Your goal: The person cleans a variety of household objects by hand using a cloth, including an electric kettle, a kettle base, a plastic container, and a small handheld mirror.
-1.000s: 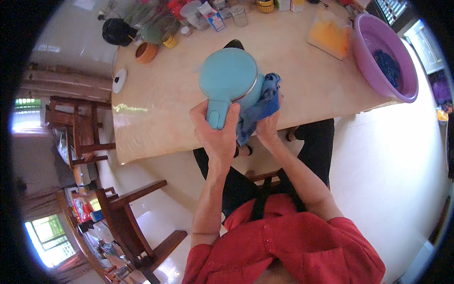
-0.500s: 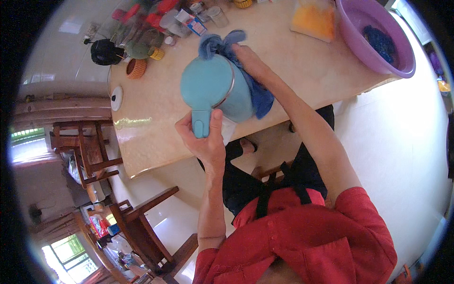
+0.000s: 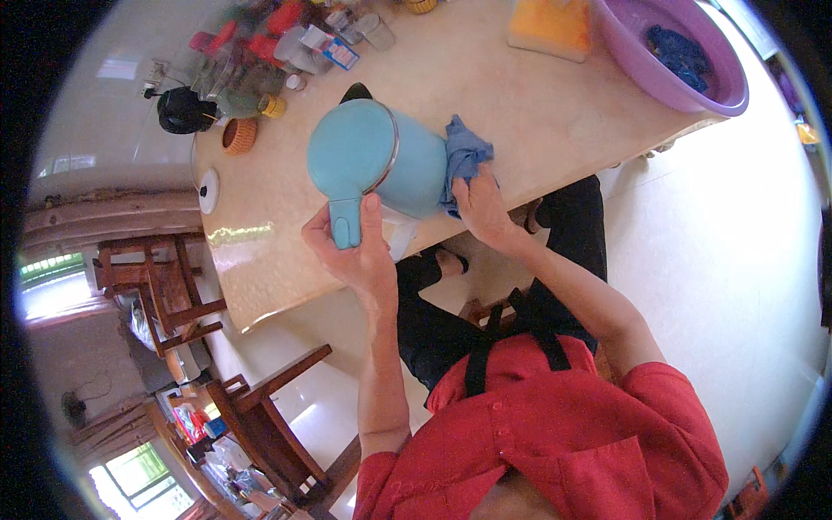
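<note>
At centre, above the table edge: light-blue kettle [image 3: 381, 160], tilted, held off the beige table [image 3: 537, 104].
Left hand [image 3: 351, 251]: at 7 o'clock of the kettle, fingers closed around its handle.
Blue cloth [image 3: 464, 156]: at 3 o'clock of the kettle, pressed against its side.
Right hand [image 3: 481, 208]: closed on the cloth from below.
Purple basin [image 3: 633, 52]: at 2 o'clock, well apart, on the table.

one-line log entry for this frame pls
left hand: grips handle of blue kettle | right hand: presses blue cloth to kettle side | kettle: over table edge | purple basin: far right
</note>
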Demonstrator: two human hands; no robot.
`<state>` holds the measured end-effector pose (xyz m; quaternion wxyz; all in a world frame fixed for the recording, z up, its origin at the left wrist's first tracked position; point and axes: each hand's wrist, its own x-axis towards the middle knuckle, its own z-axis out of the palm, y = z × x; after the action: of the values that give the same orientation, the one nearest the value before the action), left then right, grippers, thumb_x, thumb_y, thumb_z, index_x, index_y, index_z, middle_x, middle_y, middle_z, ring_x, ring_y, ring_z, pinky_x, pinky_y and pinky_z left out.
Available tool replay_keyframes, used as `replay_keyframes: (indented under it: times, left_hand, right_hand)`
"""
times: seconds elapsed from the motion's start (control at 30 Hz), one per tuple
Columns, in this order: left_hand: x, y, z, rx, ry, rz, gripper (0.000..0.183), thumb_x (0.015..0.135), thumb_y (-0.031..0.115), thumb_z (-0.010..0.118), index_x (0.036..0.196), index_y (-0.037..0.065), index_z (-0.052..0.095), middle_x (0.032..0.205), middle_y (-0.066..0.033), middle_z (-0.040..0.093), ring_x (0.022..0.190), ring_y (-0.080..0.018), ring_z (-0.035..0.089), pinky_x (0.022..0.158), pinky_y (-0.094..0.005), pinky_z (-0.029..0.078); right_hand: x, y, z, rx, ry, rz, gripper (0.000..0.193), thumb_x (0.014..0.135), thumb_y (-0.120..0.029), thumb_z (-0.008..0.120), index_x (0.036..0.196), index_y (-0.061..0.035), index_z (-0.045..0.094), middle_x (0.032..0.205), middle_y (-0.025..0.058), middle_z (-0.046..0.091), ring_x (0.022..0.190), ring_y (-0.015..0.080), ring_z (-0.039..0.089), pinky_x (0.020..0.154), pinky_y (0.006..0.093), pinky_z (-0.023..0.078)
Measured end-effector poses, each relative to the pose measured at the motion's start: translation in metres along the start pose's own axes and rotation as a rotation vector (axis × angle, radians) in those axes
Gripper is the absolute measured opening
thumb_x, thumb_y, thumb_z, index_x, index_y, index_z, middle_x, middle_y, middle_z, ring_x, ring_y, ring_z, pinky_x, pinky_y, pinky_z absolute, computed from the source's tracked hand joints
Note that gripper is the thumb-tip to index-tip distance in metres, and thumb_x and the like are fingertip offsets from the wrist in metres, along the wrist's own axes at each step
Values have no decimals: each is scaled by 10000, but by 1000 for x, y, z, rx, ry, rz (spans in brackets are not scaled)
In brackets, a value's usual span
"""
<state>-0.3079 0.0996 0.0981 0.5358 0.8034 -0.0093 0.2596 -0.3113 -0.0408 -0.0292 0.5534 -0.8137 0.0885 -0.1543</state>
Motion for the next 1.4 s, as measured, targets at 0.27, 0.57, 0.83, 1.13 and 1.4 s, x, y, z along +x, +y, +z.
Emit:
replay_keyframes:
  times: [0.27,0.57,0.83,1.13,1.4]
  left_hand:
    - [1,4,-1,-22,-36,-16,408,752,177,717,973,-17,434,726,-72,514,517,-96,445,446,-230,363]
    - [0,9,0,-18,-59,-111,423,738,161,727,994,-32,450,879,-103,503,751,-149,482,657,-287,400]
    - [-4,6,-1,-41,-39,-159,431,720,114,732,1013,-39,454,950,-119,508,863,-169,499,760,-311,420]
    - [-9,7,-8,-35,-43,-178,446,704,78,739,1020,-27,442,935,-101,514,795,-124,517,693,-262,438]
    - [-8,12,0,-94,-7,-174,454,698,78,745,1023,-23,444,918,-93,511,786,-125,513,688,-263,435]
  right_hand:
    - [30,-69,-86,-576,-156,-119,302,791,-229,556,996,-9,526,974,196,506,863,370,547,725,430,466]
    - [39,-55,-95,-825,-132,-320,598,637,-131,722,1175,-68,469,1205,169,417,1078,334,440,866,409,399]
    - [60,3,-93,-871,-483,-643,529,711,-247,664,1206,-159,498,1325,113,373,1223,318,343,1003,517,235]
    - [168,41,-24,-727,-97,-731,319,733,-163,623,1034,-89,549,1185,176,431,1094,343,422,935,444,325]
    - [189,23,-13,-826,123,-617,266,794,-261,584,1011,-106,593,1191,158,446,1082,336,434,914,490,319]
